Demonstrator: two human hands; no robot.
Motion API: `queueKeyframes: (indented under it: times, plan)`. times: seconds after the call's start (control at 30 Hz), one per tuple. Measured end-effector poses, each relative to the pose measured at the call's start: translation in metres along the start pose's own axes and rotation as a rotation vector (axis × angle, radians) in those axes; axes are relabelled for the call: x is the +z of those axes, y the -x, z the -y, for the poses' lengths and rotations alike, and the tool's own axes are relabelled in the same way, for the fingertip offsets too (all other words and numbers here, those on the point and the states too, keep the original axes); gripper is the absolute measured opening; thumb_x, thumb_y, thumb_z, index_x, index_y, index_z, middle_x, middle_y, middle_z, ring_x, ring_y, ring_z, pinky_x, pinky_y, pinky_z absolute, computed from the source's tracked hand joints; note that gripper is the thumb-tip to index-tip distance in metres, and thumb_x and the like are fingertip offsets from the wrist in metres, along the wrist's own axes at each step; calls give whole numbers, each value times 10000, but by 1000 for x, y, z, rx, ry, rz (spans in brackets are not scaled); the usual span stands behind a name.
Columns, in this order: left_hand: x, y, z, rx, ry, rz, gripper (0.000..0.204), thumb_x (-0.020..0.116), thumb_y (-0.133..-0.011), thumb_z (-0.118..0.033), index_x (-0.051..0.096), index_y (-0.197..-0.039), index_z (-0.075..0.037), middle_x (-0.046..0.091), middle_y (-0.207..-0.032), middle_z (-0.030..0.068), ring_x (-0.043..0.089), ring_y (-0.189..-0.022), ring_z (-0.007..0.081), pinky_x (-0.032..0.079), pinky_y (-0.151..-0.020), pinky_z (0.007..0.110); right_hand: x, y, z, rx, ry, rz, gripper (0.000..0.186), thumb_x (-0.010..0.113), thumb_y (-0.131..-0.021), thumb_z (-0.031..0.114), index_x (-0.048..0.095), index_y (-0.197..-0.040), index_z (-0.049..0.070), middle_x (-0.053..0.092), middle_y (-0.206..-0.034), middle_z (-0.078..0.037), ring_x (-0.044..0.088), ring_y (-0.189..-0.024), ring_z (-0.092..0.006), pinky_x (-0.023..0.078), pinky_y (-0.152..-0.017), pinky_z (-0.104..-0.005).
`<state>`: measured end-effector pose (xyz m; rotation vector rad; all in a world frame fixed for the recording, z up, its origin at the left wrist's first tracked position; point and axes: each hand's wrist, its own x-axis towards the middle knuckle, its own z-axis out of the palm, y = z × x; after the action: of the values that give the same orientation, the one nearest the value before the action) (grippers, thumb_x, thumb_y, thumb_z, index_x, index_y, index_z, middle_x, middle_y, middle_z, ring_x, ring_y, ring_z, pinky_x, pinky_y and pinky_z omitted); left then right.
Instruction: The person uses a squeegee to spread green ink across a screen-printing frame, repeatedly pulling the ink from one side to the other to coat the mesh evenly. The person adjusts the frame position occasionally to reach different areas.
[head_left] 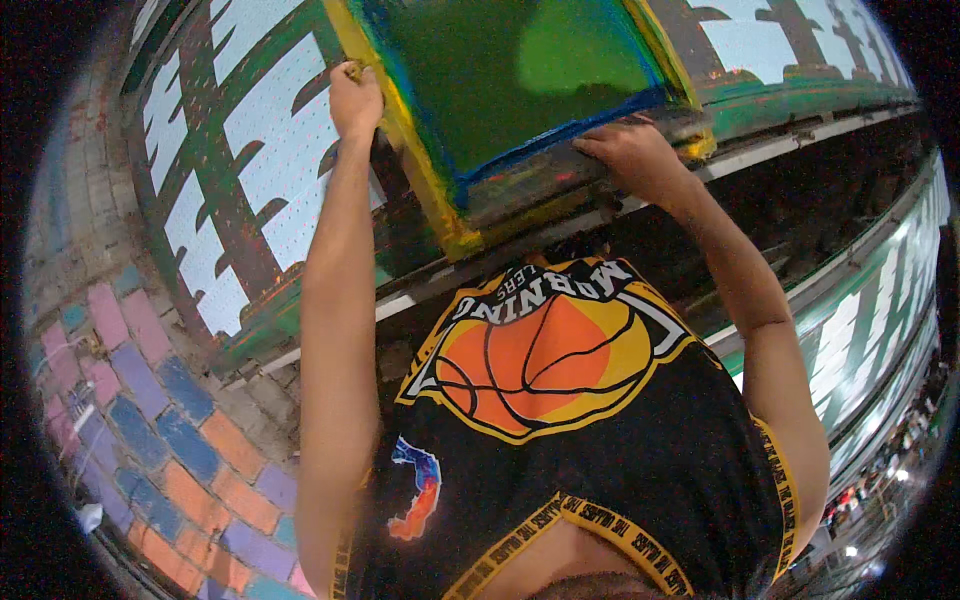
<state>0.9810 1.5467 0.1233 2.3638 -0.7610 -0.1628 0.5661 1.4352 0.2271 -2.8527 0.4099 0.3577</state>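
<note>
A screen-printing frame [420, 185] with yellow-stained edges and a dark green mesh bordered in blue is tilted in front of me, over the long table. My left hand [357, 103] is closed around its left side bar, near a small yellow-stained piece that shows at the fingers. My right hand [632, 155] curls over the near end of the frame, toward its right corner, with the fingers bent on the dark, paint-smeared bar. The underside of both grips is hidden. White cut fabric pieces [285, 140] with fine dots lie flat on the table left of the frame.
More white fabric pieces [750, 45] lie on the table right of the frame. A pale rail [800, 132] runs along the table's near edge. Behind me on the right stands another long table [860, 330] with white pieces. Painted paving bricks [185, 445] cover the floor at left.
</note>
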Motion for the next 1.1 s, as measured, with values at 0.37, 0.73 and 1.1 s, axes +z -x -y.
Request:
queueKeyframes:
  times: [0.37,0.73,1.1]
  plan:
    - [17,-16,17,113,215,-69,412,444,-1086,-363,639,-1148,-5,696,-1109,276,646,-1057,484,502,-925,525,2,-116,-29,145,107,-183,501,680,-839,52,672,-1331,146,707,-1286,-91,694,-1139,-317,549,-970,-472]
    - [-3,-1,7,-100,101,29,431,345,-1134,-347,619,-1178,-18,674,-1137,274,622,-1098,481,485,-954,533,-58,-404,-155,102,183,-270,238,710,-858,180,762,-1086,142,754,-1049,-158,741,-947,-386,610,-830,-521]
    - [-10,3,1,-134,95,32,444,356,-1142,-372,626,-1208,-26,690,-1152,261,641,-1104,469,503,-951,516,-139,-487,-194,32,137,-137,286,704,-833,278,758,-892,3,737,-930,-244,723,-922,-422,576,-779,-550]
